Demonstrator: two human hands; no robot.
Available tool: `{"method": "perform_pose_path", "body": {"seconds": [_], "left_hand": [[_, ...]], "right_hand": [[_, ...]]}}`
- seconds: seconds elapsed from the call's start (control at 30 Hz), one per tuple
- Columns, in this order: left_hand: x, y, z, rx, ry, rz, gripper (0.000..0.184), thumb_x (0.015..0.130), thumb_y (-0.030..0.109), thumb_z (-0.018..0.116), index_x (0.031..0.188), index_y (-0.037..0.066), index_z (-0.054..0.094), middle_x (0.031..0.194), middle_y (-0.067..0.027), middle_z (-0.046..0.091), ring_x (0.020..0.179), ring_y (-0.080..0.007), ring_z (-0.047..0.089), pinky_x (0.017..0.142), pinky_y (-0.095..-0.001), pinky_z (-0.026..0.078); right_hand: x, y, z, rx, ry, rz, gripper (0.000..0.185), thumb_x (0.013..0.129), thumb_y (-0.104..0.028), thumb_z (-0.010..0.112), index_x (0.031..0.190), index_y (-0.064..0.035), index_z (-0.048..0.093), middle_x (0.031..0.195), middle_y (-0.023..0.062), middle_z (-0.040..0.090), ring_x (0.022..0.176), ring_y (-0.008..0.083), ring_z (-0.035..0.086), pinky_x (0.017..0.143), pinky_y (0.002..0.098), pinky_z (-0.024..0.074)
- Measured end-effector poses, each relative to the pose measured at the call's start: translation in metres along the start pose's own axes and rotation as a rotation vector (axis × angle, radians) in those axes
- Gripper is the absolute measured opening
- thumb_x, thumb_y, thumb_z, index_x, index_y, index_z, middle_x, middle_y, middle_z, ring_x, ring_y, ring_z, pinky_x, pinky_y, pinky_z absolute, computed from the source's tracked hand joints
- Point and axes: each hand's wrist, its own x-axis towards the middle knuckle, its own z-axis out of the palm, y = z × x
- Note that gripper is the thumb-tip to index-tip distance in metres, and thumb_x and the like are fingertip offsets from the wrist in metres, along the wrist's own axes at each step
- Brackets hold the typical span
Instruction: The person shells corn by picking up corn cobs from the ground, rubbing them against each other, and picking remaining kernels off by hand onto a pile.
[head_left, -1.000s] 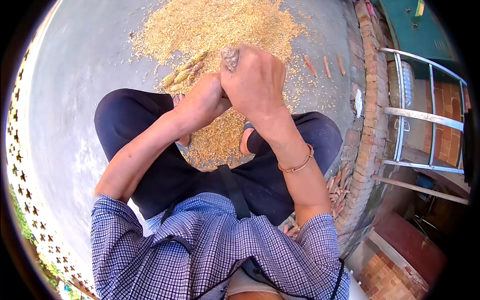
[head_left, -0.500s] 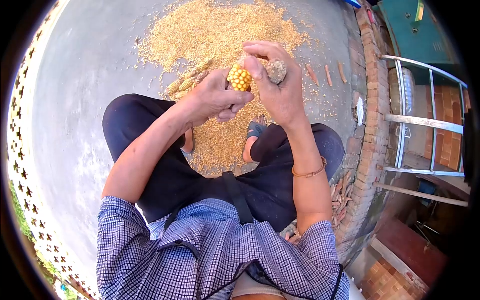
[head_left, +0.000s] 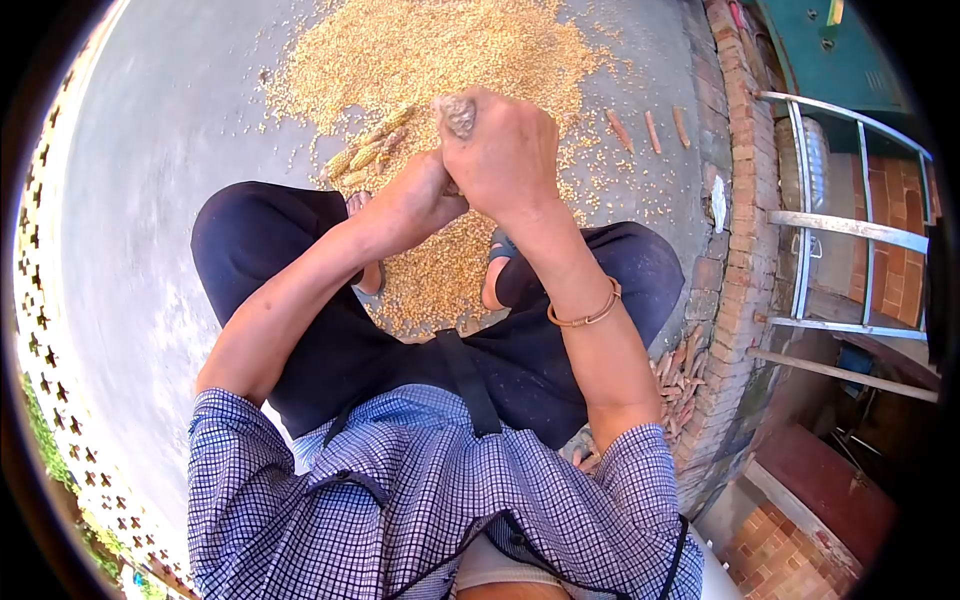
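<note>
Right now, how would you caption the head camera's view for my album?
Left hand and right hand together above scattered corn kernels, the right gripping a rough cob-like piece.

1. Shirt [head_left: 430, 500]: blue/wht w/ dk check, short slvs, dk trim nr pocket + neck
2. Undershirt [head_left: 505, 569]: lt-col.
3. Trousers [head_left: 255, 245]: v. dk, approx. navy/blk
4. Strap [head_left: 468, 380]: blk, flat, @ waist
5. Bracelet [head_left: 583, 322]: thin, brownish, R forearm

Metal railing [head_left: 850, 229] beside a row of bricks [head_left: 743, 190]

Right hand [head_left: 505, 150] clenched, touching the curled left hand [head_left: 412, 200], both arms [head_left: 300, 287] bent inward
</note>
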Motion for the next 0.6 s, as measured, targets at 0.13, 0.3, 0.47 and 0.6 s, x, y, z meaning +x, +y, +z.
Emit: {"method": "perform_pose_path", "body": {"seconds": [0.13, 0.3, 0.47, 0.6], "left_hand": [[0.017, 0.032, -0.018, -0.313, -0.131, -0.486, 0.027, 0.089, 0.015, 0.069, 0.103, 0.002, 0.05, 0.066, 0.0012, 0.05, 0.05, -0.006, 0.046, 0.043, -0.0236, 0.035], [0.019, 0.044, -0.026, -0.618, -0.113, -0.639, 0.024, 0.089, 0.017, 0.068, 0.101, 0.006, 0.05, 0.064, 0.0037, 0.046, 0.048, -0.0029, 0.039, 0.04, -0.0219, 0.026], [0.013, 0.027, -0.025, -0.56, -0.094, -0.725, 0.021, 0.087, 0.009, 0.066, 0.102, 0.001, 0.053, 0.067, -0.0022, 0.056, 0.055, -0.0069, 0.053, 0.044, -0.0239, 0.039], [0.0, 0.012, -0.005, -0.186, 0.065, -0.134, 0.016, 0.085, 0.002, 0.061, 0.1, -0.004, 0.06, 0.077, -0.0075, 0.065, 0.071, -0.0151, 0.062, 0.061, -0.0315, 0.05]], "right_hand": [[0.012, 0.027, -0.011, 1.009, 0.033, 0.399, 0.036, 0.093, -0.033, 0.065, 0.082, 0.0005, 0.07, 0.073, 0.0092, 0.07, 0.066, 0.014, 0.066, 0.058, 0.0298, 0.0509], [0.003, 0.025, -0.025, 0.756, 0.06, 0.158, 0.028, 0.086, -0.028, 0.072, 0.087, -0.0003, 0.07, 0.089, 0.0112, 0.072, 0.087, 0.0208, 0.068, 0.08, 0.0334, 0.0536], [-0.006, 0.004, -0.014, 0.054, -0.024, -0.272, 0.025, 0.072, -0.022, 0.079, 0.08, -0.0022, 0.067, 0.093, 0.0105, 0.068, 0.099, 0.0269, 0.062, 0.077, 0.0375, 0.0498], [-0.006, -0.003, 0.002, -0.035, 0.103, -0.11, 0.026, 0.076, -0.024, 0.075, 0.071, -0.0018, 0.062, 0.07, 0.0116, 0.062, 0.069, 0.0294, 0.06, 0.061, 0.0414, 0.0467]]}}
